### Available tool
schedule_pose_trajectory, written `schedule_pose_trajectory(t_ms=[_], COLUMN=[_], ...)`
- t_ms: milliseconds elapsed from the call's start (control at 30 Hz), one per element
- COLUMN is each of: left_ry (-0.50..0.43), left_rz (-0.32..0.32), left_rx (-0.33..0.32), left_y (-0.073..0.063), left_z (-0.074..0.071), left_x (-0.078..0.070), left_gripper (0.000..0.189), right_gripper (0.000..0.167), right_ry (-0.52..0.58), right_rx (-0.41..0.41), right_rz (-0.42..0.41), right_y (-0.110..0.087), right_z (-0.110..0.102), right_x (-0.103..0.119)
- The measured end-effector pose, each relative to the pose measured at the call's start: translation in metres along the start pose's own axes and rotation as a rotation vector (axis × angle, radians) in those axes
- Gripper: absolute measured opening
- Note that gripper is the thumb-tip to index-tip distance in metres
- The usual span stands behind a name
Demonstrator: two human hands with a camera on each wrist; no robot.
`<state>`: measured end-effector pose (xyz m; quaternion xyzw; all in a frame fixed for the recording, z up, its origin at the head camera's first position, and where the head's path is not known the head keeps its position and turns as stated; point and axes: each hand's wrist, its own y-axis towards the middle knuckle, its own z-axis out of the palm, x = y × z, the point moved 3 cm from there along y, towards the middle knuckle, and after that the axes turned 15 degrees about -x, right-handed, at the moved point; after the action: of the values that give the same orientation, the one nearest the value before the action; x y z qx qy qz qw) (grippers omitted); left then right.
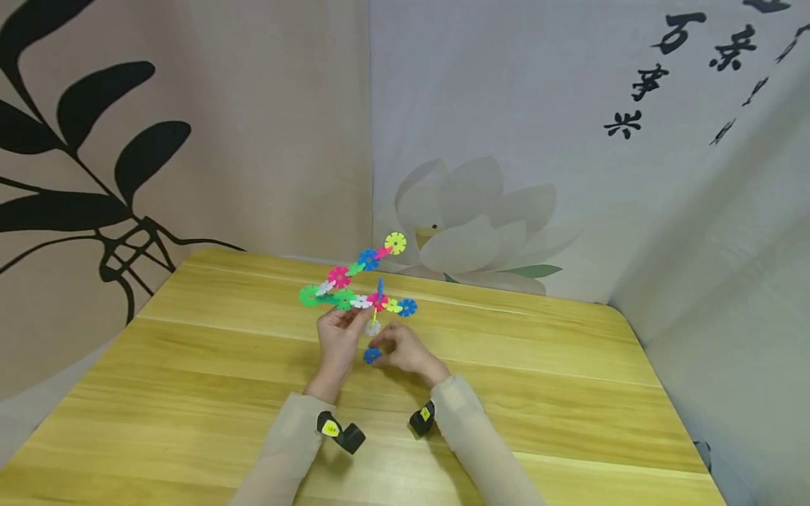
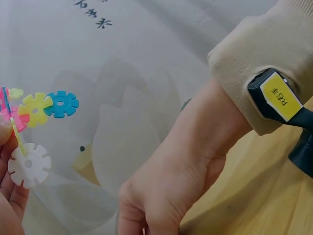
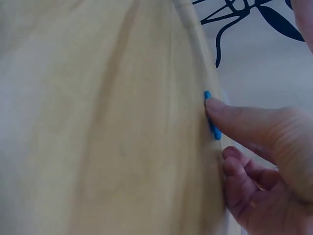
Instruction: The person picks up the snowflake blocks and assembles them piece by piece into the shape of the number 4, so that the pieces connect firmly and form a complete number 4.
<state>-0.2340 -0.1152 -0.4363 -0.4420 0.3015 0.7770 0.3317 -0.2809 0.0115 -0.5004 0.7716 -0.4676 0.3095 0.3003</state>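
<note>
My left hand [image 1: 338, 342] grips a linked chain of notched plastic snowflake discs, raised above the table. Green, white, pink, blue and yellow discs [image 1: 395, 243] make up its branches. From the underside hangs a white disc [image 2: 29, 165], slotted onto a yellow one near the left fingers. A loose blue snowflake disc [image 1: 372, 356] is pinched between thumb and fingers of my right hand [image 1: 408, 349], just below the white disc and apart from it. The right wrist view shows this blue disc edge-on by the thumb. In the left wrist view the right fingertips are cut off.
Below both hands spreads a wooden table [image 1: 538, 393]. Behind it hangs a pale curtain [image 1: 493, 84] printed with a lotus, dark leaves and characters. A black wrist camera [image 1: 342, 432] sits on the left sleeve, another camera [image 1: 422, 419] on the right.
</note>
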Motion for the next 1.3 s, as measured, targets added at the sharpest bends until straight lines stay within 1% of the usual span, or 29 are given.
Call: schedule_pose_trajectory(t_ms=[133, 267, 400, 433, 500, 533, 633, 667, 733, 767, 867, 1000, 1133, 1233, 1300], left_ry=[0.015, 0.031, 0.037, 0.04, 0.047, 0.05, 0.054, 0.054, 0.055, 0.054, 0.059, 0.066, 0.072, 0.075, 0.075], left_rz=[0.007, 0.012, 0.024, 0.026, 0.027, 0.023, 0.01, 0.006, 0.003, 0.004, 0.011, 0.005, -0.017, -0.017, -0.005], left_rx=[0.003, 0.003, 0.014, 0.016, 0.016, 0.014, 0.012, 0.011, 0.013, 0.015, 0.017, 0.021, 0.032, 0.047, 0.06], left_y=[-0.001, -0.003, -0.003, -0.004, -0.004, -0.004, -0.005, -0.006, -0.007, -0.007, -0.007, -0.008, -0.01, -0.012, -0.014], left_z=[0.0, 0.001, 0.001, 0.002, 0.002, 0.001, 0.001, 0.001, 0.001, 0.001, 0.001, 0.002, 0.004, 0.006, 0.007], left_x=[0.0, 0.001, 0.002, 0.003, 0.003, 0.004, 0.005, 0.005, 0.005, 0.005, 0.005, 0.006, 0.007, 0.008, 0.009], left_gripper=[0.017, 0.016, 0.015, 0.016, 0.016, 0.016, 0.015, 0.014, 0.014, 0.014, 0.013, 0.015, 0.016, 0.015, 0.014], right_gripper=[0.023, 0.021, 0.016, 0.014, 0.011, 0.01, 0.009, 0.009, 0.009, 0.009, 0.012, 0.018, 0.017, 0.017, 0.017], right_ry=[-0.026, 0.008, 0.048, 0.065, 0.12, 0.151, 0.278, 0.31, 0.373, 0.394, 0.438, 0.484, 0.531, 0.551, 0.557], right_rx=[0.003, -0.009, -0.069, -0.091, -0.133, -0.157, -0.223, -0.24, -0.281, -0.299, -0.357, -0.429, -0.503, -0.545, -0.556], right_rz=[0.0, 0.003, -0.029, -0.031, -0.03, -0.025, 0.05, 0.079, 0.141, 0.17, 0.198, 0.161, 0.102, 0.027, -0.029], right_y=[0.002, 0.002, -0.002, -0.006, -0.01, -0.012, -0.019, -0.018, -0.02, -0.019, -0.019, -0.02, -0.021, -0.023, -0.023], right_z=[-0.001, -0.002, -0.008, -0.012, -0.018, -0.024, -0.041, -0.045, -0.057, -0.061, -0.076, -0.098, -0.117, -0.127, -0.132], right_x=[0.002, -0.001, -0.008, -0.003, -0.006, -0.002, 0.004, 0.0, 0.001, -0.002, -0.005, 0.001, 0.013, 0.024, 0.033])
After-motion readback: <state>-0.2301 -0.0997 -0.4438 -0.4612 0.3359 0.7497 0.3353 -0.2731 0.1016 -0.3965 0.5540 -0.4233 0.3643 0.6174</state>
